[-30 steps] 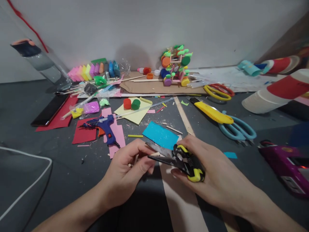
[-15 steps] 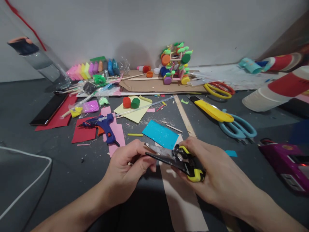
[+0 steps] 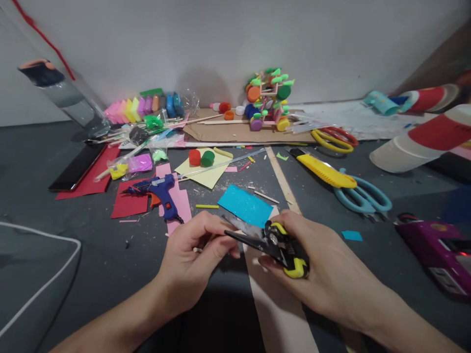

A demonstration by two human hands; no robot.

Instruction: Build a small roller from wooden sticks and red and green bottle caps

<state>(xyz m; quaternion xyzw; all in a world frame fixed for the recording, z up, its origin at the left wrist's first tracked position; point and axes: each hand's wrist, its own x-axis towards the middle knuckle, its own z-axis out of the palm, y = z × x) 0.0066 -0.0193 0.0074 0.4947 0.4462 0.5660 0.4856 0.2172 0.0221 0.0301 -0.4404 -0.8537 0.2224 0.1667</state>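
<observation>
My left hand is closed in a pinch on a thin wooden stick, whose pale end pokes out below the fingers. Most of the stick is hidden by the hand. My right hand grips black-and-yellow pruning shears. Their blades point left and stand apart, with the tips close to my left fingertips and a pale sliver showing between them. Beneath both hands lies a long pale strip. Just beyond the shears is a blue paper rectangle dusted with crumbs.
On the left lies a blue glue gun over pink and red paper. Red and green caps rest on yellow paper. A yellow cutter and blue-handled scissors lie right. A colourful stick-and-cap model stands at the back by the wall.
The shears have shifted very slightly, and a pale sliver now shows between the blades. A small pale bit shows near my right fingers. The whole view has moved a little.
</observation>
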